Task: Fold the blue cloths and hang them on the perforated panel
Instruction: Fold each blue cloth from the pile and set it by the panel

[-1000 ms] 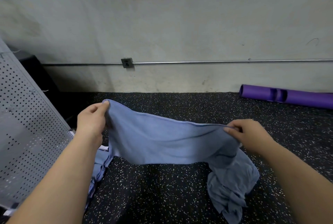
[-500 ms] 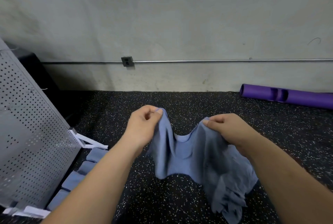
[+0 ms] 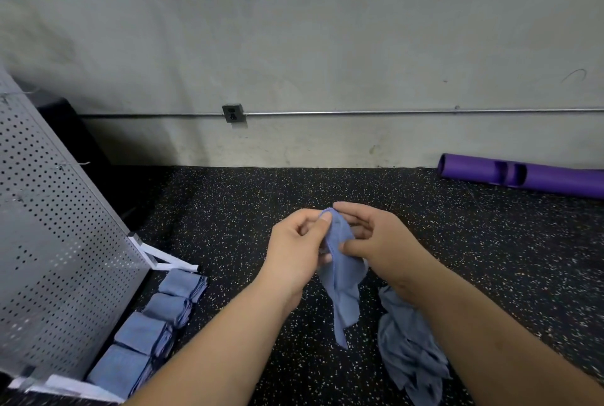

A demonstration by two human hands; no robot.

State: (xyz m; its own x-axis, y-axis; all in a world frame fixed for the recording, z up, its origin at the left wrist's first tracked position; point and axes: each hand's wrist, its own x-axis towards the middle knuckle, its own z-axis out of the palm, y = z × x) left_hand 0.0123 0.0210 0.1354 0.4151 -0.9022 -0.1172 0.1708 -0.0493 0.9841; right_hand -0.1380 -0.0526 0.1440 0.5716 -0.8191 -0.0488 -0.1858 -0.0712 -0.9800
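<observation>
**Head view: cloth corners pinched together for a fold**

Head camera looks down at both hands meeting mid-scene, above the speckled floor (image 3: 228, 209). The left hand (image 3: 294, 248) pinches the top edge of one blue cloth (image 3: 341, 278) between thumb and forefinger. The right hand (image 3: 382, 242) grips the same cloth just beside it, thumb pressed across the fabric and the other fingers curled behind.

Held this way, the corners touch and the rest of the cloth hangs down as a narrow doubled strip. The grip likely lets the cloth's own weight set the fold, with no surface needed. Whether its lower tip brushes the floor is hard to tell from this angle.

A crumpled pile (image 3: 408, 350) of unfolded cloths lies on the floor at near right, partly under the right forearm. That seems to keep the next one within easy reach.

Four folded cloths (image 3: 147, 333) sit in a row on the floor at near left, along the foot of the panel (image 3: 58, 258). They are probably staged there for hanging. The panel stands tilted at the left edge, and its visible face carries no cloth. Folding looks well along and hanging not yet begun.

A purple tube (image 3: 539, 180) lies far right against the wall, apart from the work.
</observation>
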